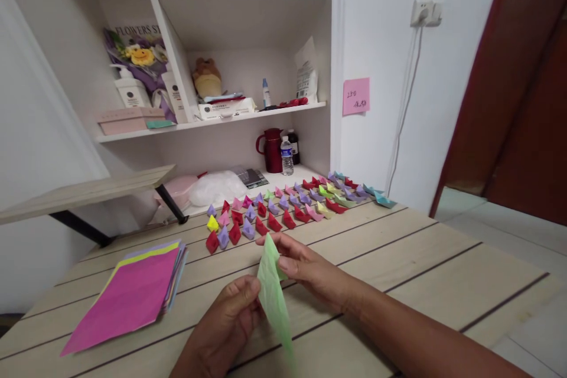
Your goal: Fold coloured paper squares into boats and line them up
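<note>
A light green sheet of paper (273, 295), partly folded, is held up between both hands above the table. My left hand (234, 313) pinches its left edge between thumb and fingers. On the other side, my right hand (305, 266) grips the upper part, its thumb in front and fingers partly hidden behind the paper. Beyond the hands stand rows of small folded paper boats (274, 222) in red, purple, pink, yellow and green. To the left of my left hand lies a stack of coloured paper (128, 289), with a magenta sheet on top.
The plank-patterned table (425, 260) fills the foreground, with a small raised shelf (88, 192) at its left. Behind, a white shelf unit holds a dark red jug (271, 150), a water bottle (286, 156) and a plastic bag (219, 188). A pink note (356, 96) hangs on the wall.
</note>
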Motion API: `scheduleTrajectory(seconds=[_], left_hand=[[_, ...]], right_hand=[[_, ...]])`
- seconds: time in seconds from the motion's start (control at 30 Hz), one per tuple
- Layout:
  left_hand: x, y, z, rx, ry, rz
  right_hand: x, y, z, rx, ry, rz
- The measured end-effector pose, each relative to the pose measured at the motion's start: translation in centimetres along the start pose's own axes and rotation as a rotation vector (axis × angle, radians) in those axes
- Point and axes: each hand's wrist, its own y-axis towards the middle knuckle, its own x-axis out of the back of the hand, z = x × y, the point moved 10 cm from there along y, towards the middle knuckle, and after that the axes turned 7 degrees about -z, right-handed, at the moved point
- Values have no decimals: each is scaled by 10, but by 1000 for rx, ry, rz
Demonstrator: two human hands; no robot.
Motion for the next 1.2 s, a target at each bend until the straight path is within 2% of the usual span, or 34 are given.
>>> scheduleTrajectory(seconds=[0.37,0.57,0.8,1.07,1.2], left_hand=[[-1,3,2,29,5,31],[-5,3,-3,19,-5,21],[1,7,-2,13,11,-20],[-8,7,0,14,51,-10],[-2,9,0,-19,66,-51]], right_hand=[[-6,0,0,-53,-84,49],[0,3,-4,-52,-153,-24],[9,4,-7,-39,-244,-104],[17,5,-18,-51,-311,-121],[22,6,-19,-49,-323,-166]])
